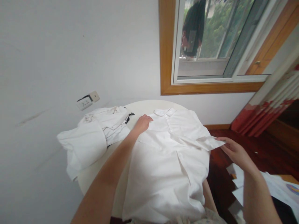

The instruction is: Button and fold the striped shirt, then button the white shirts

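Observation:
A white collared shirt (pixel 163 174) lies spread over a round pale table (pixel 137 105), its collar toward the wall and its lower end hanging near my lap. My left hand (pixel 143 123) rests at the shirt's left shoulder, fingers bent onto the cloth; whether they pinch it is hard to make out. My right hand (pixel 233 150) is closed on a pointed end of the shirt's sleeve, pulled out past the table's right side. To the left of my left arm sits a heap of white clothes (pixel 91 140) with a black-and-white label or trim.
Behind the table stands a white wall with a power socket (pixel 84 102). A wood-framed window (pixel 168 88) is at upper right. A red and white curtain (pixel 249 118) hangs at the right. Papers (pixel 268 183) lie low at the right, above the dark red floor (pixel 219 161).

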`<state>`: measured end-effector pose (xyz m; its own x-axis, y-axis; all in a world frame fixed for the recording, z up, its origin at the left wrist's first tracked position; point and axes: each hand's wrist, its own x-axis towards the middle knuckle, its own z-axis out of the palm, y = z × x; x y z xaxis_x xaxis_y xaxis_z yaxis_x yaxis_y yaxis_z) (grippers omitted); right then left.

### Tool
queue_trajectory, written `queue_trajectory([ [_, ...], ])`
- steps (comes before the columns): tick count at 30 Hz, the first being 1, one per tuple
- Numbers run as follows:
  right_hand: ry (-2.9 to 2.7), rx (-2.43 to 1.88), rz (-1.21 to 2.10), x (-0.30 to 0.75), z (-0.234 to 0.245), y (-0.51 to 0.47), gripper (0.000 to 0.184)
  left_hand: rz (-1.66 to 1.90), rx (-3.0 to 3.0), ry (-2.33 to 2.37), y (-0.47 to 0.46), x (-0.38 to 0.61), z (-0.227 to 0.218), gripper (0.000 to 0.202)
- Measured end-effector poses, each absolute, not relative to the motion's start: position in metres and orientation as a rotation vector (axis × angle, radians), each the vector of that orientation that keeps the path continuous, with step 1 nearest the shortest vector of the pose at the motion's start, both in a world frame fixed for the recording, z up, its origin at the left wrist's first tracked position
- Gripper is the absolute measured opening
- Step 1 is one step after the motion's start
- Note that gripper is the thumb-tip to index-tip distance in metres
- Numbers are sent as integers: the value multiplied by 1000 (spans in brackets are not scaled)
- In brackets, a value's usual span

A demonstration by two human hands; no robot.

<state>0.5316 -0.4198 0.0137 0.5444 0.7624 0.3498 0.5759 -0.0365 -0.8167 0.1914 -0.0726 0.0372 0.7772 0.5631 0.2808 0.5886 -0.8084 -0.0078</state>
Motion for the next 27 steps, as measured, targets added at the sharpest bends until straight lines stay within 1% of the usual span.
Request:
queue_trajectory([
  [3,-1163,-1783,189,536,8,-416,30,-246,-2875,-845,-53,203,34,47],
  [5,-1149,-1807,53,537,8,-414,28,-139,-2812,-843,-42,203,31,43],
  [8,-1133,-1736,-95,536,13,-414,26,-94,-2733,-824,-27,198,30,33],
  [10,-1086,-1649,21,532,18,-414,28,-86,-2691,-861,-16,192,31,28],
  [13,-855,-1558,290,525,22,-410,34,-74,-2603,-1026,-1,184,34,30],
  [16,-742,-1531,362,519,13,-401,41,-98,-2520,-1173,6,177,33,31],
  [19,-854,-1680,307,519,-7,-390,44,-156,-2379,-1346,3,172,27,32],
  [23,-989,-2016,97,524,-36,-382,38,-200,-2294,-1424,-8,171,22,36],
  [27,-1103,-2146,68,532,-45,-381,34,-229,-2290,-1534,-19,174,27,37],
])
